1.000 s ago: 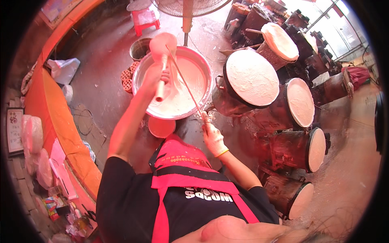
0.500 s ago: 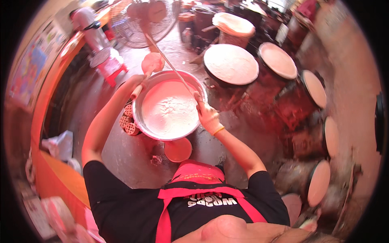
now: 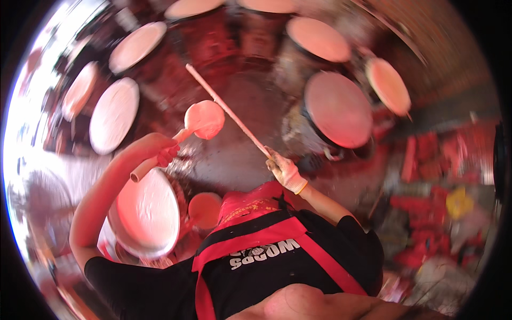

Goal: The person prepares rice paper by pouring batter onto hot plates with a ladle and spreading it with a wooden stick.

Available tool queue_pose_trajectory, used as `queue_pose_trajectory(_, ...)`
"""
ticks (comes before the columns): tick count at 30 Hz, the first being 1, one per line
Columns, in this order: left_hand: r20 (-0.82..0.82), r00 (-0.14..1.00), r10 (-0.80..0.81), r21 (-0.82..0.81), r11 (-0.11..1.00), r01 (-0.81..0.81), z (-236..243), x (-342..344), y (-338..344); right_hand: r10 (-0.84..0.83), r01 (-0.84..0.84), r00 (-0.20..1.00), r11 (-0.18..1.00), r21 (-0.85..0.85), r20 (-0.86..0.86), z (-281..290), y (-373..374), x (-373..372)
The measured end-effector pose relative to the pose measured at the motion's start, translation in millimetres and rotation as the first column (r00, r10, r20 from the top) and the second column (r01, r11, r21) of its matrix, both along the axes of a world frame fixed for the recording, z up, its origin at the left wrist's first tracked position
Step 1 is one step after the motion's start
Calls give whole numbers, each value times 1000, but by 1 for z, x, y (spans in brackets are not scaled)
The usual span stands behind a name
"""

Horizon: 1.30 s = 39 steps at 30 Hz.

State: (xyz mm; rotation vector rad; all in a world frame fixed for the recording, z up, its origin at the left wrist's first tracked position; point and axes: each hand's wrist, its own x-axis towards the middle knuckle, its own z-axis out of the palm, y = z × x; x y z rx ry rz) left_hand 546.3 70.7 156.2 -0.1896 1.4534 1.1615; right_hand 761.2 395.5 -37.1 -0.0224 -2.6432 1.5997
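Observation:
My bare left hand is closed around the thick pale handle of a ladle, whose round head looks full of pale batter. In my right hand, which wears a whitish glove, is one end of a long thin wooden stick. The stick slants up and leftward, its far end passing just beyond the ladle head. Below my left forearm stands a wide metal basin of pale batter. Beside the basin is a smaller round reddish container.
Round griddles topped with a pale layer ring the space: one at right, one at far right, one at upper right, one at left, one at upper left. Blurred red items lie at lower right.
My view and body have turned right, so the basin now sits at lower left. The ladle and stick, both still held, are now away from the basin, over the floor before the griddles.

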Motion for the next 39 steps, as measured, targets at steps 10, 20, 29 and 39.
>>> queue_pose_trajectory(10,-901,-170,-399,-394,590,705,51,-12,426,-526,619,780,728,295,-339,104,202,60)
queue_pose_trajectory(20,-830,420,-366,17,737,675,-67,52,552,-721,748,519,124,-652,458,11,235,134)
queue_pose_trajectory(29,-345,934,90,553,824,125,-177,70,605,-972,962,151,186,200,177,-40,193,67)
queue_pose_trajectory(39,-288,940,-184,716,610,339,-20,-50,565,-824,598,228,-301,-743,518,-32,205,-28)
